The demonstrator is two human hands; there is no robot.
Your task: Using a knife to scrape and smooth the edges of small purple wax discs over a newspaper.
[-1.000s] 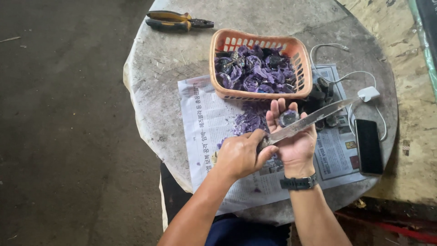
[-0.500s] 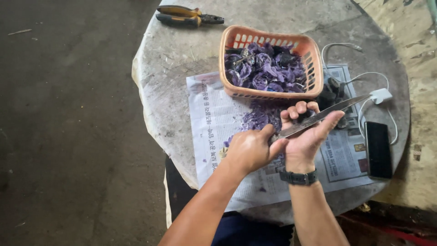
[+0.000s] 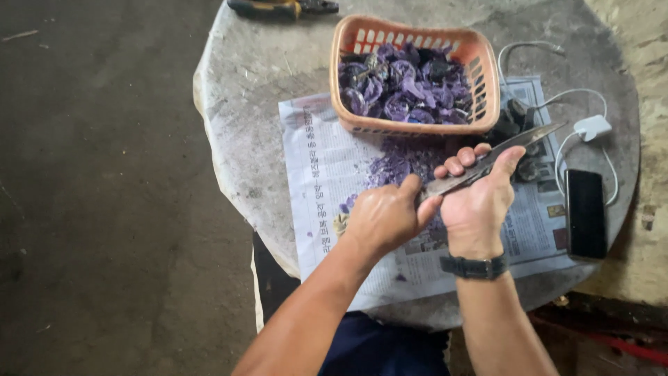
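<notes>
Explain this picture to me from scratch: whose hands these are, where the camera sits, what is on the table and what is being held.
No machine here: a person works with bare hands, filmed by a camera on their own head looking down. The left hand grips the handle of a long knife. The right hand, with a dark watch on its wrist, is curled around something beneath the blade; what it holds is hidden. On the round stone table lie a newspaper with purple scraps, an orange basket of purple pieces, pliers, a black phone and a white charger.
</notes>
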